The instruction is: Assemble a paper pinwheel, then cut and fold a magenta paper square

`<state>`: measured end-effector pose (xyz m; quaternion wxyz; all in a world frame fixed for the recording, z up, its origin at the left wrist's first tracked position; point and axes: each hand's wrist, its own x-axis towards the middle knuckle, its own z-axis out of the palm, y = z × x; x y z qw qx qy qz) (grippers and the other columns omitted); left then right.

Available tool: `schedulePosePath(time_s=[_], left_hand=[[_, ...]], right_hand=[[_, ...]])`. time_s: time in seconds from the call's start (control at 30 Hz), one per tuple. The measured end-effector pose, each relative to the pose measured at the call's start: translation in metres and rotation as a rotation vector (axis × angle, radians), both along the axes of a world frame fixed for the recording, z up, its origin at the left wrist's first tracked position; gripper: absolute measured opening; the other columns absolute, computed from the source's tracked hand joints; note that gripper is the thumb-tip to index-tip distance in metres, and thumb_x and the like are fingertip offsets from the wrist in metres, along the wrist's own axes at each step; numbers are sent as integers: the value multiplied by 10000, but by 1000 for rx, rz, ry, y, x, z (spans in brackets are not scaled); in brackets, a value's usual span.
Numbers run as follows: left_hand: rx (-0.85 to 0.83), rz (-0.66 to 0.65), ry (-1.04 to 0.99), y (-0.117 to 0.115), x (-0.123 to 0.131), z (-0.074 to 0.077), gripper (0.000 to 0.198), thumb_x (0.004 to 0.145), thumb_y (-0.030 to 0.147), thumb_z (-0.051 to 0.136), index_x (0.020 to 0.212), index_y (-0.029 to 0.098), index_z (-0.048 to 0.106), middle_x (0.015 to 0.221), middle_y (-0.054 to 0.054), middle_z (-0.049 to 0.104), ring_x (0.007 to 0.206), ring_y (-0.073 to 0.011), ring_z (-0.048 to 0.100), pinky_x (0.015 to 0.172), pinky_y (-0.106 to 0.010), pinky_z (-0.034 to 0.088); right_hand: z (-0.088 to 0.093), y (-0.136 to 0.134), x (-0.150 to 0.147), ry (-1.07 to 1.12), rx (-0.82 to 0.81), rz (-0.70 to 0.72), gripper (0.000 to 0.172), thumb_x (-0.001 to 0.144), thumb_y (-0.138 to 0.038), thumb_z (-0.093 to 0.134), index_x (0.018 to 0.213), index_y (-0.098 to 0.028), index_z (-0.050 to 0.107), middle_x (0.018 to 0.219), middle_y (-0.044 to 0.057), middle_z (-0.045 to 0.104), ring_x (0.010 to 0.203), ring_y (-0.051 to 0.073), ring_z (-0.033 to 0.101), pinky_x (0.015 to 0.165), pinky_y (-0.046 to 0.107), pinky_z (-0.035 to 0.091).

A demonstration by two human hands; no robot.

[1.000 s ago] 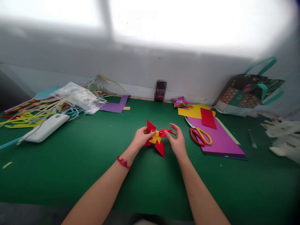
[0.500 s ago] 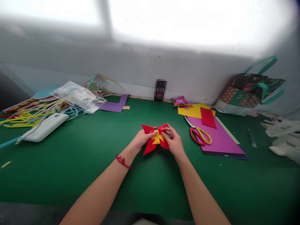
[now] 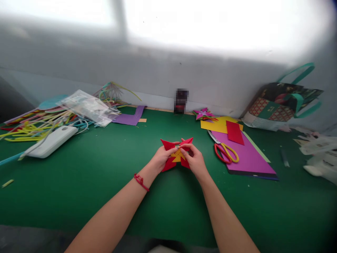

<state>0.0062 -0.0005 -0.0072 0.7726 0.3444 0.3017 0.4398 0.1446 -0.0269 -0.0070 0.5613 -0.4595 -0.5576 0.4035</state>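
Green surface [image 3: 79, 182] at frame centre: left hand [image 3: 161, 160] and right hand [image 3: 196, 161] both pinch the red-and-yellow paper star [image 3: 177, 154] between them, scissors [image 3: 225, 151] lying to its right.

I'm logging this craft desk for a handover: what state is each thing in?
red and yellow paper star: folded, pinched between both hands
left hand: closed on the star's left side
right hand: closed on its right side
scissors: shut, flat on the purple sheet
gift bag: tipped on its side
pink paper star: folded, lying untouched
clear plastic bag: crumpled, on paper strips
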Motion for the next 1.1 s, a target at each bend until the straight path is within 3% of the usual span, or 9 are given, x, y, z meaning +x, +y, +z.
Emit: schedulePosePath(time_s=[0.13, 0.33, 0.53, 0.87, 1.1], left_hand=[[-42, -111, 12, -1, -6, 4, 442, 733, 228, 658, 1152, 137, 549, 996, -123, 654, 854, -192, 637, 773, -311, 484], [-31, -134, -14, -3, -7, 7, 407, 723, 214, 659, 1112, 123, 577, 972, -123, 661, 843, -194, 638, 765, -305, 483], [-4, -59, -56, -4, 1, 7, 370, 729, 195, 653, 1089, 131, 594, 1007, -114, 659, 891, -192, 630, 812, -306, 474], [27, 18, -1, -1, 1, 2, 351, 696, 185, 685, 1035, 117, 626, 918, -112, 681, 858, -206, 637, 818, -342, 462], [32, 18, 57, 5, -9, 5, 408, 665, 207, 714, 1041, 77, 623, 925, -142, 673, 815, -214, 641, 790, -359, 467]], right_hand=[[2, -1, -1, 19, 18, 8, 179, 782, -379, 568, 848, -213, 587, 1156, 79, 593, 1183, 223, 459, 940, 401, 401], [5, -3, -2, 14, 20, 55, 164, 790, -388, 556, 807, -226, 577, 1026, 62, 647, 1205, 227, 432, 914, 420, 419], [1, 0, 0, -32, 71, -37, 155, 767, -364, 593, 805, -214, 599, 1245, 79, 491, 1191, 219, 434, 884, 364, 454], [8, -1, 2, -236, 92, -81, 154, 792, -357, 554, 776, -212, 604, 1210, 92, 446, 1183, 243, 422, 726, 316, 530], [8, 1, 12, -473, 128, 18, 153, 826, -330, 519, 902, -253, 627, 1229, 60, 446, 1216, 219, 388, 913, 370, 432]])
